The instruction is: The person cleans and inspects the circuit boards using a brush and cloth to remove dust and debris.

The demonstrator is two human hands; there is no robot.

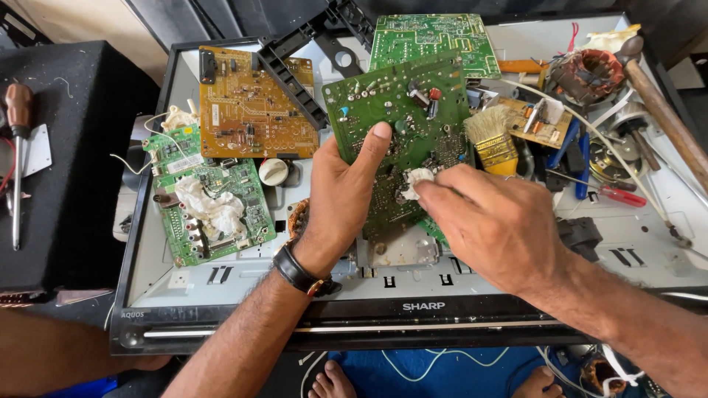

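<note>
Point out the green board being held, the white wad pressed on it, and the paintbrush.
green circuit board (413, 96), head view, upper middle of its face.
white wad (415, 179), head view, its exposed part at the right hand's fingertips.
paintbrush (487, 125), head view, its bristles.

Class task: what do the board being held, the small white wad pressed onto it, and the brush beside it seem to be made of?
Green circuit board: rigid laminate, likely fibreglass, glossy green coat, soldered parts. White wad under the right hand: crumpled, matt, probably tissue or cotton. Brush: pale bristles, yellow handle, maybe plastic. The left hand holds the board.
</note>
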